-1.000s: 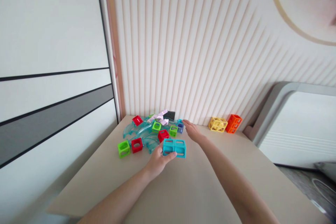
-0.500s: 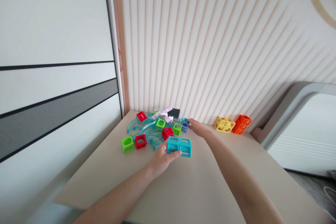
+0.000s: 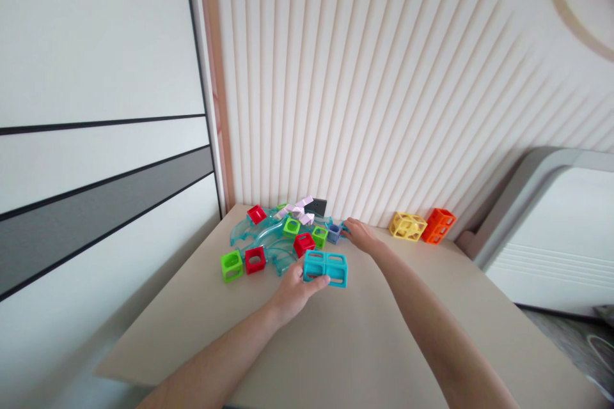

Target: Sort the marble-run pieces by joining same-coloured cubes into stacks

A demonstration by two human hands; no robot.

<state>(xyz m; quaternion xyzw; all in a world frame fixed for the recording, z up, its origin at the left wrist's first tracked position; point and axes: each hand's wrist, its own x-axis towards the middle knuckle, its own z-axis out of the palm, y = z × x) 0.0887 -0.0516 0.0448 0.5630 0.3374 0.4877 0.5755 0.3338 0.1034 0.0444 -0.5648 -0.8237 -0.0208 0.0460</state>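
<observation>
My left hand (image 3: 295, 291) grips the near left side of a turquoise double-cube frame block (image 3: 326, 268) resting on the beige table (image 3: 364, 345). My right hand (image 3: 359, 234) reaches to the far side of the pile, its fingertips closed round a small blue cube (image 3: 334, 232). Just left of that cube lie a green cube (image 3: 319, 236) and a red cube (image 3: 304, 244). Clear teal curved track pieces (image 3: 268, 239) lie under the pile.
A green cube (image 3: 231, 265) and a red cube (image 3: 254, 259) sit at the pile's left. White zigzag pieces (image 3: 297, 209) and a dark block (image 3: 317, 206) lie by the ribbed wall. Yellow (image 3: 407, 225) and orange (image 3: 437, 225) frame blocks stand at the far right.
My right hand has moved forward from an open reach onto the small blue cube and closed on it. My left hand has stayed on the turquoise block. The camera shifted slightly.
</observation>
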